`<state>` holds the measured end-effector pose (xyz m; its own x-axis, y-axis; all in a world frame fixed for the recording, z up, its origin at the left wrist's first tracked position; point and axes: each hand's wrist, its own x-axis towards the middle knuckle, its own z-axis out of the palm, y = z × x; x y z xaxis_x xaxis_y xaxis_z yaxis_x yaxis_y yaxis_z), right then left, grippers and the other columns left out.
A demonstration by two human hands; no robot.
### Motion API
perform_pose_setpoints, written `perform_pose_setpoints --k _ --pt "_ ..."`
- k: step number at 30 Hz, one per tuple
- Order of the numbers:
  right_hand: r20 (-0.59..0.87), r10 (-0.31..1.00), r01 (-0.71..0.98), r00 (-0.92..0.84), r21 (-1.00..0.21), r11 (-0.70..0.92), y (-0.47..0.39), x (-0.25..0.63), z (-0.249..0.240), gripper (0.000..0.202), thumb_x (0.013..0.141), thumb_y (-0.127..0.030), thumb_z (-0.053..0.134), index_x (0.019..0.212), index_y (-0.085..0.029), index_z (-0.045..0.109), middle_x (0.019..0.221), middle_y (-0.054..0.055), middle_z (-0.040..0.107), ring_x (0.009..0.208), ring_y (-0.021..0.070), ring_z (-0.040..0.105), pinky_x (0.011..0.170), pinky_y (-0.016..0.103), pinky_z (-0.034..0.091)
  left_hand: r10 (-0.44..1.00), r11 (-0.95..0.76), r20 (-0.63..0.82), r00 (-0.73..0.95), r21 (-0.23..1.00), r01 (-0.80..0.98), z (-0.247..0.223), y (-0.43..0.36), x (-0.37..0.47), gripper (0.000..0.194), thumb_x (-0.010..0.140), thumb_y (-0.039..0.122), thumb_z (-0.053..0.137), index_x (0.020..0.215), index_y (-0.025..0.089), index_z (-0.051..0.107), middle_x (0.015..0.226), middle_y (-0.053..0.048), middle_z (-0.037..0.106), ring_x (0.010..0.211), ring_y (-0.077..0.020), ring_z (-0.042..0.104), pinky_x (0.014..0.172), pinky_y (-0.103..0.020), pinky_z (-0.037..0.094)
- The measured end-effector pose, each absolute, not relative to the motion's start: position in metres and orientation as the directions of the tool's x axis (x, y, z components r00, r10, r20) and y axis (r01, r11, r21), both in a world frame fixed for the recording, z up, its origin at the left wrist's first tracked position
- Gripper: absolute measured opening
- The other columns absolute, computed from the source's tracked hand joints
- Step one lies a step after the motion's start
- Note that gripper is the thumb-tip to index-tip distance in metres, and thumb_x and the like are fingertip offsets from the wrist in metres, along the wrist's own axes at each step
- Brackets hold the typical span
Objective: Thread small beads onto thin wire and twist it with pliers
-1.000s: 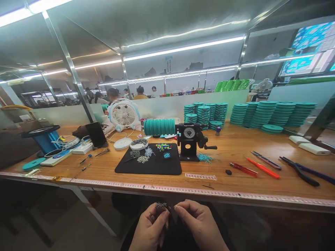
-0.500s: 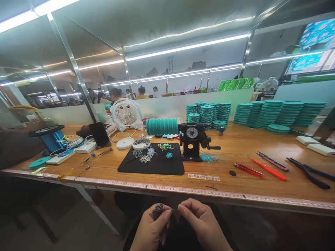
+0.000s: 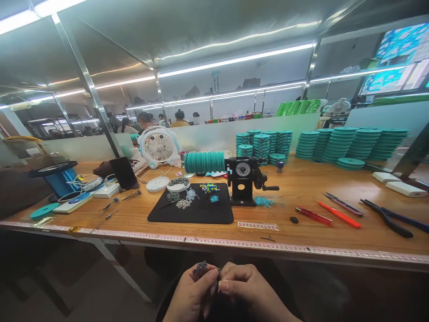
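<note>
Below the table's front edge, my left hand is closed around a cluster of small dark grey pieces, which shows above its curled fingers. My right hand is pinched, with thumb and forefinger meeting the left fingertips. Something tiny shows between the fingertips, too small to name. Beyond the hands, a black mat lies on the table, bearing small piles of silvery pieces, multicoloured beads and blue bits. A round white dish of grey pieces touches its back edge.
A black winder with a crank holds teal spools. More teal spools are stacked behind. Pliers, an orange tool and red tweezers lie right. A phone, fan and blue wire reel stand left.
My right hand has moved left, and its fingertips have come together with those of my left hand. The view has shifted slightly, so the table's things sit a little further left.
</note>
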<state>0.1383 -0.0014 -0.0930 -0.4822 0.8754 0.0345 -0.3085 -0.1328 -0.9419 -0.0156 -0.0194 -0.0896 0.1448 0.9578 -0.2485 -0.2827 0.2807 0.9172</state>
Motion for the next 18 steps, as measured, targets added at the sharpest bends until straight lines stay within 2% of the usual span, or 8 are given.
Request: perform_pose_setpoints --k 3,7,14,18 --pt "0.005 0.834 -0.421 -0.552 -0.865 -0.273 0.0019 0.1359 -0.1016 0.013 0.061 -0.027 0.078 0.055 -0.016 0.073 0.067 0.002 0.061 0.067 0.0152 0.055 0.064 0.026 0.041 0.956 0.281 -0.24 0.167 0.913 -0.297 -0.0912 -0.0199 -0.0153 0.032 0.069 0.043 0.071 0.063 0.014 0.058 0.048 0.005 0.046 0.038 -0.0042 0.032 0.042 -0.02 0.021" --pt "-0.037 0.825 -0.505 -0.563 -0.775 -0.379 0.003 0.1327 -0.1038 0.007 0.058 -0.018 0.078 0.055 -0.014 0.073 0.068 0.002 0.061 0.065 0.0144 0.057 0.062 0.026 0.042 0.963 0.265 -0.24 0.122 0.927 -0.265 -0.0905 -0.0202 -0.0154 0.032 0.068 0.043 0.072 0.064 0.015 0.059 0.047 0.006 0.045 0.039 -0.0049 0.032 0.041 -0.02 0.021" --pt "-0.044 0.802 -0.604 -0.596 -0.634 -0.483 0.0047 0.1302 -0.1033 0.006 0.055 -0.012 0.079 0.057 -0.012 0.074 0.068 0.003 0.064 0.066 0.0159 0.061 0.066 0.028 0.046 0.97 0.244 -0.23 0.083 0.929 -0.279 -0.0869 -0.0215 -0.0126 0.032 0.061 0.042 0.078 0.068 0.014 0.063 0.057 0.001 0.055 0.052 -0.0092 0.044 0.051 -0.021 0.035" --pt "-0.075 0.812 -0.618 -0.579 -0.61 -0.497 0.0051 0.1308 -0.1055 0.008 0.052 -0.01 0.08 0.057 -0.01 0.073 0.071 0.004 0.064 0.064 0.0156 0.061 0.065 0.028 0.045 0.985 0.173 -0.173 0.012 0.975 -0.136 -0.0834 -0.0244 -0.0116 0.032 0.063 0.045 0.075 0.066 0.016 0.063 0.055 0.002 0.053 0.053 -0.0097 0.043 0.052 -0.021 0.035"
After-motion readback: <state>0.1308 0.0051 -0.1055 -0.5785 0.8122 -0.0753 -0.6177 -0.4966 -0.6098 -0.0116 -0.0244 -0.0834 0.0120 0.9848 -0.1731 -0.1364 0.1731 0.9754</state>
